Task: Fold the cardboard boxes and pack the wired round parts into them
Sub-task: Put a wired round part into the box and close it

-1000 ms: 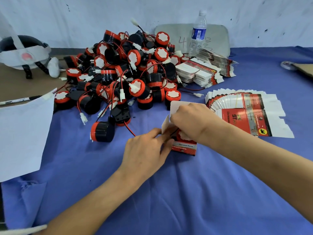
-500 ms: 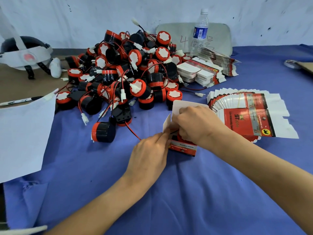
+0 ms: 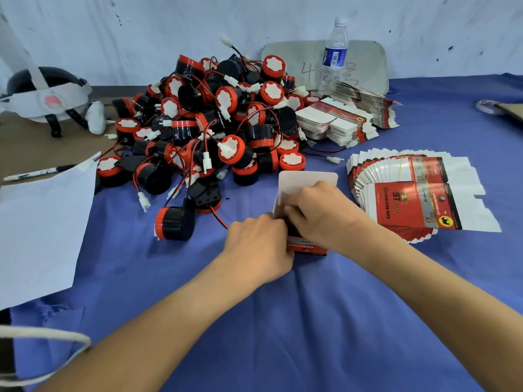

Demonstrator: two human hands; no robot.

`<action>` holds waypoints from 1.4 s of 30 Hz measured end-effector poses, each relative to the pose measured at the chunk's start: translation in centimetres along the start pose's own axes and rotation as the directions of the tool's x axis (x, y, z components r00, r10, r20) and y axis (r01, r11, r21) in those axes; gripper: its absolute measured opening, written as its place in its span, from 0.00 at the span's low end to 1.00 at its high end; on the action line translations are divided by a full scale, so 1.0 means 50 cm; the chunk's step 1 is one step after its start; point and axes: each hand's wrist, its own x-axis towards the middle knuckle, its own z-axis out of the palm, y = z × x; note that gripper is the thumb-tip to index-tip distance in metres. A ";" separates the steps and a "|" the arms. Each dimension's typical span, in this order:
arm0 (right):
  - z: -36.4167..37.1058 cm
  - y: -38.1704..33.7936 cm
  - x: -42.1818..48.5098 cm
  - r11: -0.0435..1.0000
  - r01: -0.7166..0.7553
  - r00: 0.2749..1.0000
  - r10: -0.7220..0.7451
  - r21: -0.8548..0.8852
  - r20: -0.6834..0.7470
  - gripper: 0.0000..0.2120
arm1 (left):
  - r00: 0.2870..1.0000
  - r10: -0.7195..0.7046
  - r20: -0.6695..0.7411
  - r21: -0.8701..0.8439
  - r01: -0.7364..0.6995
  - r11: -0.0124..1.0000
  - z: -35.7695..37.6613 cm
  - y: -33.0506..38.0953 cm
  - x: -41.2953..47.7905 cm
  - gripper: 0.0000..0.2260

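Bright even light, soft shadows, wide-angle edge bending, slight softness

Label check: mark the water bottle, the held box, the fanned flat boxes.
water bottle [image 3: 335, 55], head view, blue label.
held box [image 3: 307, 179], head view, white flap.
fanned flat boxes [image 3: 402, 206], head view, red panel.

Back: clear plastic water bottle [image 3: 334, 55], upright
Far left: black-and-white helmet [image 3: 42, 96]
Left: white paper sheet [image 3: 42, 230] on blue cloth [image 3: 339, 321]

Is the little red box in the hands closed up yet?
Open. The box has its white top flap standing up behind the right hand; the left hand holds its side.
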 end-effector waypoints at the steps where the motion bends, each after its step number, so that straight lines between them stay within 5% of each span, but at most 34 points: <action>1: 0.002 0.000 -0.003 1.000 -0.004 1.000 0.004 0.006 0.012 0.13 | 1.000 0.000 -0.004 -0.004 0.000 1.000 0.003 0.002 0.000 0.05; 6: 0.000 -0.013 -0.019 1.000 -0.010 1.000 0.010 0.025 0.018 0.10 | 0.999 -0.021 -0.029 -0.057 0.019 0.998 0.015 0.000 0.000 0.15; 10: 0.001 -0.020 -0.022 0.994 0.014 0.997 -0.005 -0.110 0.079 0.11 | 0.997 -0.002 -0.073 -0.190 -0.012 0.982 0.022 -0.007 -0.010 0.05; 14: -0.007 -0.015 -0.021 0.999 -0.025 0.993 0.029 -0.035 0.114 0.11 | 0.946 0.013 -0.324 -0.322 -0.123 0.939 0.050 -0.023 -0.036 0.07; 16: -0.006 -0.015 -0.018 0.997 -0.071 0.995 0.071 -0.005 0.064 0.09 | 0.890 -0.003 -0.455 -0.424 -0.214 0.880 0.066 -0.031 -0.048 0.14; 19: 0.003 -0.020 -0.013 0.994 -0.071 0.997 0.073 -0.081 0.012 0.09 | 0.887 -0.019 -0.462 -0.585 -0.289 0.758 0.080 -0.040 -0.050 0.31; 21: 0.005 -0.016 -0.014 0.996 -0.008 0.999 0.012 -0.094 0.038 0.08 | 0.867 -0.004 -0.499 -0.596 -0.340 0.727 0.084 -0.042 -0.043 0.31; 23: 0.005 0.002 -0.018 0.998 0.070 0.996 -0.070 -0.004 0.053 0.08 | 0.847 0.032 -0.531 -0.551 -0.374 0.746 0.087 -0.044 -0.036 0.26; 25: 0.013 0.017 -0.034 0.966 0.155 0.979 -0.123 0.206 -0.160 0.10 | 0.838 0.044 -0.544 -0.541 -0.390 0.745 0.090 -0.048 -0.031 0.23; 26: 0.023 0.024 -0.046 0.934 0.211 0.915 -0.084 0.289 -0.394 0.10 | 0.833 0.045 -0.551 -0.538 -0.396 0.744 0.089 -0.051 -0.028 0.22; 28: 0.054 0.030 -0.076 0.880 0.261 0.657 0.139 0.396 -0.741 0.10 | 0.828 0.076 -0.556 -0.496 -0.404 0.768 0.087 -0.053 -0.023 0.20; 30: 0.087 0.040 -0.094 0.721 0.277 0.542 0.429 0.636 -0.723 0.14 | 0.829 0.122 -0.545 -0.430 -0.402 0.809 0.082 -0.049 -0.018 0.18; 32: 0.102 0.051 -0.097 0.423 0.320 0.640 0.564 0.848 -0.522 0.22 | 0.847 0.154 -0.509 -0.417 -0.399 0.817 0.079 -0.042 -0.013 0.18; 35: 0.111 0.069 -0.091 0.086 0.246 0.840 0.478 0.965 -0.257 0.27 | 0.870 0.157 -0.467 -0.494 -0.404 0.770 0.080 -0.041 -0.005 0.17; 42: 0.102 0.093 -0.080 0.052 0.091 0.961 0.257 0.994 -0.102 0.20 | 0.912 0.172 -0.372 -0.606 -0.379 0.699 0.067 -0.054 0.021 0.13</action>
